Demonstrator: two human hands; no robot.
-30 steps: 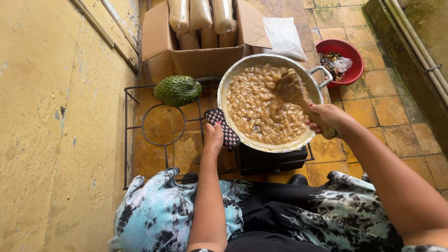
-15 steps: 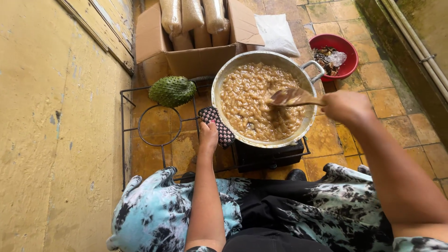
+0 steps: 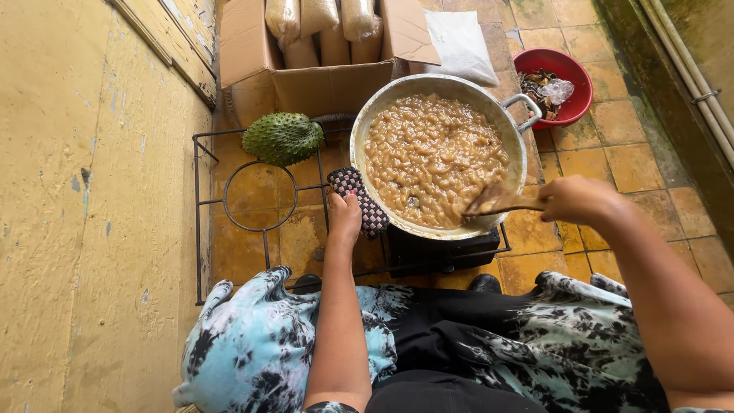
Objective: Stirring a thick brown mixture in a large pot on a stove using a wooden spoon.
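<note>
Right hand (image 3: pixel 582 200) closed around the handle of a wooden spoon (image 3: pixel 501 203), gripping firmly at the pan's near right rim; spoon's long axis close to level across the view, handle end toward the hand on the right, bowl pointing left and dipping into the mixture just inside the rim. Probably held so to scrape along the edge of the pan. Left hand (image 3: pixel 345 218) pressed down, fingers curled, on a checkered pot holder (image 3: pixel 359 197) wrapped against the pan's left rim, most likely to steady the pan and shield the hand from hot metal. Between the two hands, a wide metal pan (image 3: pixel 371 130) full of lumpy brown mixture (image 3: pixel 432 153), seated on a dark burner (image 3: pixel 432 252) within a black wire stand (image 3: pixel 229 183); side handle pointing away to the upper right. Farther out: a spiky green fruit (image 3: pixel 283 138) resting on the stand's left part, a cardboard box (image 3: pixel 329 80) of filled bags beyond, a red bowl (image 3: pixel 569 65) of scraps on the tiled floor (image 3: pixel 634 160) to the right, a yellow wall (image 3: pixel 84 229) on the left.
</note>
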